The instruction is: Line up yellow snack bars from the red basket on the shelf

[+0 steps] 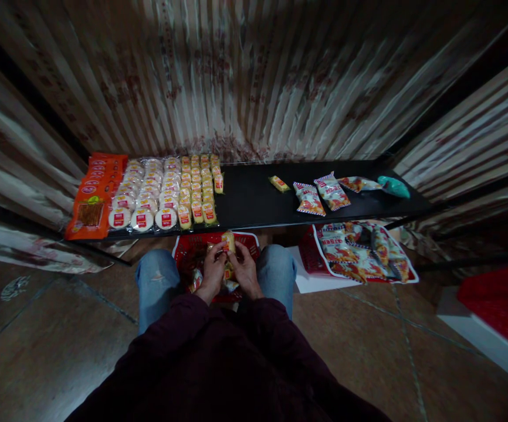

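Observation:
My left hand and my right hand are together over a red basket between my knees. Both close on a small yellow wrapped snack cake, held upright at the fingertips. Below them, more yellow packets and other wrapped snacks lie partly hidden in the basket. Just ahead on the black shelf, similar yellow snack cakes stand in overlapping rows, with one loose yellow snack cake farther right.
Left of the yellow rows are round white wrapped crackers and orange packets. Striped snack bags and a green packet lie on the shelf's right. A second basket holds several bags; red plastic shows far right.

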The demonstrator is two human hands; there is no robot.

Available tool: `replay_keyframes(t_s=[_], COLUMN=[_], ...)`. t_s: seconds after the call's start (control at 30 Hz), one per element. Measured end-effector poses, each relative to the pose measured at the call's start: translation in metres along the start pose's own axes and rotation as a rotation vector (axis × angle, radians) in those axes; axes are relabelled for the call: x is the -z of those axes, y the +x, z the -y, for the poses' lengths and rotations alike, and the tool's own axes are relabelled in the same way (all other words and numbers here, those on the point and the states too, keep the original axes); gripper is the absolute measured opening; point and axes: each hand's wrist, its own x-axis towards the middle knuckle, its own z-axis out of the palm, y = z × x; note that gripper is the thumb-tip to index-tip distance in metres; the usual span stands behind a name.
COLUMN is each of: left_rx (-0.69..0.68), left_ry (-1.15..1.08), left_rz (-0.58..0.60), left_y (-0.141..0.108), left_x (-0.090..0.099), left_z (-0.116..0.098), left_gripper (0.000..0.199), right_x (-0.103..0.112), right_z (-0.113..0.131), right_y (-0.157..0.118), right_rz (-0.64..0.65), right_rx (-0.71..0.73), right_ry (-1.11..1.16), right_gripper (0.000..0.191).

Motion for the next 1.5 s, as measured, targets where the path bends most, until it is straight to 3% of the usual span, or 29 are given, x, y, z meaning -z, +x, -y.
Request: replay_keyframes(t_s=[0.47, 1.03, 1.37, 1.5], left_rx=[-0.180, -0.223, -0.302, -0.349], left_ry=[0.169, 0.137, 0.220, 0.348], left_rz=[0.052, 0.003, 0.005, -0.003], left_y=[0.017, 0.034, 0.052, 0.061], left_x=[0.001, -0.025, -0.032, -0.039], left_z=[0.004, -0.029, -0.025, -0.023], left_gripper=[0.027, 0.026, 0.028, 0.033], right_x=[0.003, -0.005, -0.010, -0.012], right_z=[-0.003, 0.014, 0.019, 0.015], right_y=[0.017, 0.064, 0.085, 0.100], right_rz=[-0.028, -0.013, -0.012, -0.022], right_rx=[0.041, 0.079, 0.125, 0.155], right_ry=[-0.071, -0.076, -0.120, -0.107], right_gripper=[0.041, 0.037, 0.038, 0.039])
